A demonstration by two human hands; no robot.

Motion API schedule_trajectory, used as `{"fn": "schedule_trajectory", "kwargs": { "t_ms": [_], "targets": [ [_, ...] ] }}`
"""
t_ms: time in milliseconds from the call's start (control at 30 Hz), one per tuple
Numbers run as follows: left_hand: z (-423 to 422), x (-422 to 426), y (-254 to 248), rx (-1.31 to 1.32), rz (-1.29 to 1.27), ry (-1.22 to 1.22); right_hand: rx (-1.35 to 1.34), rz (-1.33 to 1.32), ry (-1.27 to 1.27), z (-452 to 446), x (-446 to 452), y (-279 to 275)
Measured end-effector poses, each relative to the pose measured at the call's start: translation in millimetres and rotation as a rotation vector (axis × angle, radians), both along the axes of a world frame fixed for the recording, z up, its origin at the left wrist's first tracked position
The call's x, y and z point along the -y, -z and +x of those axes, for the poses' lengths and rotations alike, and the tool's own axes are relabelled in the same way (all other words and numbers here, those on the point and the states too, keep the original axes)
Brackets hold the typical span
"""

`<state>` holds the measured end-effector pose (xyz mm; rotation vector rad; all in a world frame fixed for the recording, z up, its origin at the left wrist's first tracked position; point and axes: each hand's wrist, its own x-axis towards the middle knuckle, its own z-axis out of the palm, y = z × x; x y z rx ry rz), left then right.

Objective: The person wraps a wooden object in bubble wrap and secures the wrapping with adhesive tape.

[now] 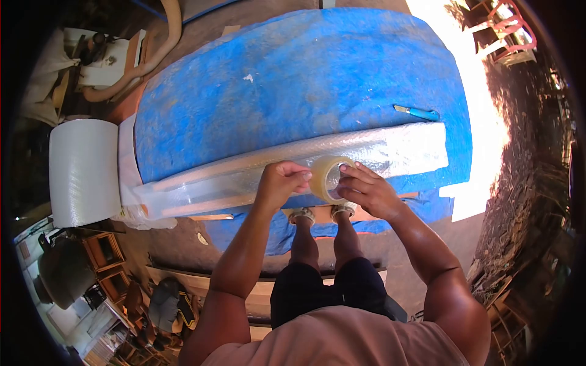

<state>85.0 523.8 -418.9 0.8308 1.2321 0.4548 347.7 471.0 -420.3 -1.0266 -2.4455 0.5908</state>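
Note:
My right hand [367, 190] grips a roll of clear packing tape [318, 179], with fingers reaching into its hollow core. Just left of the roll, my left hand [284, 183] is closed in a pinch, apparently on the loose end of the tape; the clear film itself is hard to see. Below both hands lies a long, flat item wrapped in bubble wrap [390, 149], stretched from left to right. A utility knife [417, 113] with a blue handle rests beyond the wrapped item, toward the right.
A blue tarp [293, 67] covers the ground under the wrapped item. At the left stands a big roll of bubble wrap [84, 174], joined to the sheet. A tan hose [172, 30] curves at the upper left. Red-and-white chairs [510, 30] stand at the upper right.

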Motion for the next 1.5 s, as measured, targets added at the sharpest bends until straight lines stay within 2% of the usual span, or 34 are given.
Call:
{"fn": "schedule_trajectory", "kwargs": {
  "t_ms": [200, 267, 300, 367, 400, 433, 500, 533, 600, 667, 700, 733, 800, 833, 900, 933, 1000, 1033, 1100, 1133, 1200, 1333, 1400, 1433, 1500],
  "targets": [
    [2.5, 7.3, 10.8, -0.137, 0.066, -0.029, -0.068, -0.098, 0.046, -11.0, 9.7, 15.4],
    [-0.9, 9.0, 32.6, -0.188, 0.374, 0.045, -0.124, -0.212, 0.091, -19.4, 14.9, 20.9],
    [-1.5, 8.9, 40.3, -0.188, 0.373, 0.046, -0.124, -0.214, 0.092, -23.3, 18.7, 25.4],
    [1.1, 4.0, 56.0, -0.143, 0.374, 0.009, -0.271, -0.455, 0.142, -32.3, 25.5, 33.4],
    [5.6, 1.2, 63.6, -0.138, 0.372, 0.012, -0.412, -0.446, 0.217, -40.9, 29.3, 35.5],
    [12.0, -1.7, 71.8, -0.093, 0.385, 0.003, -0.408, -0.447, 0.221, -46.4, 31.9, 36.9],
    [23.0, -10.5, 93.3, -0.044, 0.394, -0.006, -0.417, -0.513, 0.454, -56.5, 31.9, 35.8],
    [28.2, -17.4, 105.8, -0.103, 0.423, -0.01, -0.414, -0.514, 0.457, -60.4, 28.2, 35.8],
    [38.4, -36.6, 114.7, -0.156, 0.448, -0.013, -0.443, -0.744, 0.679, -65.7, 15.1, 35.7],
    [49.3, -60.7, 116.8, -0.075, 0.229, -0.262, -0.433, -0.827, 0.766, -69.8, 1.1, 42.1],
    [52.5, -71.2, 121.3, -0.07, 0.226, -0.26, -0.428, -0.912, 0.852, -69.3, -3.7, 46.3],
    [53.3, -80.7, 125.0, -0.109, 0.211, -0.211, -0.425, -0.916, 0.855, -67.6, -4.9, 55.9],
    [54.8, -94.2, 136.9, -0.204, 0.176, -0.141, -0.601, -1.149, 0.846, -66.5, -12.4, 71.5],
    [53.1, -98.0, 152.7, -0.206, 0.173, -0.142, -0.601, -1.153, 0.845, -67.9, -13.1, 71.6],
    [42.8, -100.1, 205.6, -0.43, 0.36, -0.034, -0.824, -1.248, 0.787, -76.6, -24.0, 49.6],
    [40.7, -101.5, 211.8, -0.428, 0.361, -0.033, -0.825, -1.245, 0.788, -79.5, -25.3, 57.6],
    [40.1, -105.2, 215.8, -0.602, 0.445, 0.017, -0.945, -1.263, 0.844, -85.0, -29.9, 72.8],
    [39.7, -106.0, 218.8, -0.601, 0.442, 0.016, -0.942, -1.266, 0.844, -85.4, -30.6, 80.4],
    [37.7, -106.6, 212.8, -0.741, 0.437, 0.214, -0.914, -1.307, 0.874, -88.1, -37.1, 77.5],
    [35.6, -105.9, 208.9, -0.745, 0.428, 0.215, -0.914, -1.317, 0.874, -89.7, -35.2, 80.7],
    [32.5, -108.6, 202.4, -0.817, 0.181, 0.61, -0.889, -1.322, 0.919, -91.5, -34.9, 82.3],
    [29.4, -109.0, 179.8, -0.984, 0.168, 0.625, -0.975, -1.362, 1.002, -89.6, -27.8, 58.1],
    [21.3, -100.9, 166.0, -1.023, 0.406, 0.391, -1.029, -1.392, 1.017, -88.5, -29.2, 53.6],
    [14.4, -94.4, 160.8, -1.029, 0.403, 0.387, -1.029, -1.397, 1.01, -88.1, -29.7, 53.8],
    [-4.3, -78.7, 151.5, -0.968, 0.807, 0.379, -1.055, -1.416, 0.981, -86.8, -31.4, 55.4]
  ]
}}
